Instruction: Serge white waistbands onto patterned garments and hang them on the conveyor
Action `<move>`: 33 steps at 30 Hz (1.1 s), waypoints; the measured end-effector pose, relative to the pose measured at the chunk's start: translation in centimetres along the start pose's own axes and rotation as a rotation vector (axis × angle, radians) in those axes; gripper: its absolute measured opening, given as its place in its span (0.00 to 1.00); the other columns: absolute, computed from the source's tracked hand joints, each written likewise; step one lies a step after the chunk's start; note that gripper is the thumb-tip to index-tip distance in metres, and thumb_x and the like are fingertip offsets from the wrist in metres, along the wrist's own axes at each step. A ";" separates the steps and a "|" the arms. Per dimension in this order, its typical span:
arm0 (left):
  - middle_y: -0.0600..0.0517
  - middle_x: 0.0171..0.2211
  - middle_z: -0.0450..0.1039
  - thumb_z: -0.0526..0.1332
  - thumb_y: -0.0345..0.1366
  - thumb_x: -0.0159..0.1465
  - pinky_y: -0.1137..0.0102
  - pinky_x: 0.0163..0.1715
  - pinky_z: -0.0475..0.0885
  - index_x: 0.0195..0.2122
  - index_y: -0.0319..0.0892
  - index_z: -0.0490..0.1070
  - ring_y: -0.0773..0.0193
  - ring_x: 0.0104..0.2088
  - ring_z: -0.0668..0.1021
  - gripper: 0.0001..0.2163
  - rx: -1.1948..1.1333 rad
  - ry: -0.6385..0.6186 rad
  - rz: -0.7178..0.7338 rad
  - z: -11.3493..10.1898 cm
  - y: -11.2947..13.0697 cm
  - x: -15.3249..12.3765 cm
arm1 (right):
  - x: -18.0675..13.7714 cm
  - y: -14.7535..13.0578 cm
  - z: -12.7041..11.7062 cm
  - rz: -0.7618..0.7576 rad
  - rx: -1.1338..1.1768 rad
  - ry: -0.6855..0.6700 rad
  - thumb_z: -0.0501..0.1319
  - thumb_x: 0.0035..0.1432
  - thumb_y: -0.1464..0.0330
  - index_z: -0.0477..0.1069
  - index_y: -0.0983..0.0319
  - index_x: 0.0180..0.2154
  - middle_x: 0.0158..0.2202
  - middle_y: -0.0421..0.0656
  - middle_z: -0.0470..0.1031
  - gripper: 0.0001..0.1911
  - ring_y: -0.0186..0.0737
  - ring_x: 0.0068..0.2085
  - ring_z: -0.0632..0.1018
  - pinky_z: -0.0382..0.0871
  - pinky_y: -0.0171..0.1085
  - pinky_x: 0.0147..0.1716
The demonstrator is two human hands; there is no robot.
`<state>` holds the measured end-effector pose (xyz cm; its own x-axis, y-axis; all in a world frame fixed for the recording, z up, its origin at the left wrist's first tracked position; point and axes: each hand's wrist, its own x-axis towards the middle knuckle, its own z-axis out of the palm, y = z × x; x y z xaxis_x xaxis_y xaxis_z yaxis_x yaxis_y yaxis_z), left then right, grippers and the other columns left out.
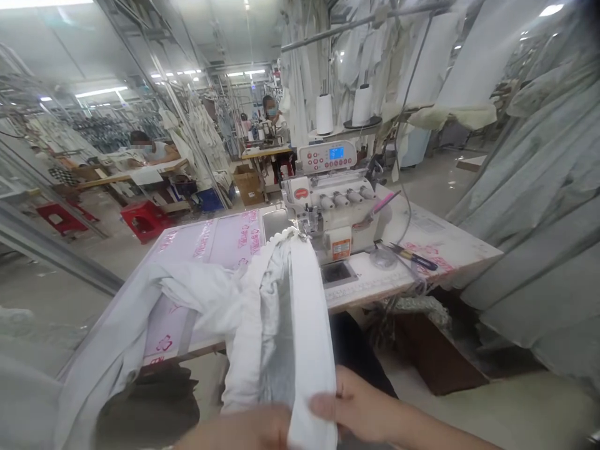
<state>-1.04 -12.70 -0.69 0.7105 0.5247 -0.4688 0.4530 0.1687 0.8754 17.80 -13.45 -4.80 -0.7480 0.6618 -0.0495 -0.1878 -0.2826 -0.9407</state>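
A pale grey-white garment with a gathered edge runs from the sewing machine down toward me. Its far end lies under the presser foot area at the needle. Along its right side a smooth flat fabric band stretches to the bottom of the view. My right hand pinches this band near its lower end, thumb on top. At the bottom edge my left hand is blurred and partly cut off. It lies against the garment's lower part, with its fingers mostly out of sight.
Thread snips lie on the table right of the machine. White thread cones stand behind it. Hanging garments crowd the right side. Red stools and co-workers at other tables are farther back on the left.
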 end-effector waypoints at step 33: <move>0.55 0.17 0.63 0.50 0.47 0.58 0.73 0.22 0.60 0.23 0.40 0.63 0.66 0.22 0.66 0.16 0.291 1.598 0.181 -20.1 4.6 4.4 | 5.3 -0.3 -6.3 -0.073 -0.333 0.137 0.50 0.55 0.51 0.60 0.66 0.21 0.17 0.38 0.59 0.25 0.27 0.18 0.61 0.52 0.27 0.16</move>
<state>-6.61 7.16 3.66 -0.4016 0.8307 0.3855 0.6426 -0.0443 0.7649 17.94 -5.50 -6.93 -0.6436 0.7653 -0.0016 -0.0030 -0.0046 -1.0000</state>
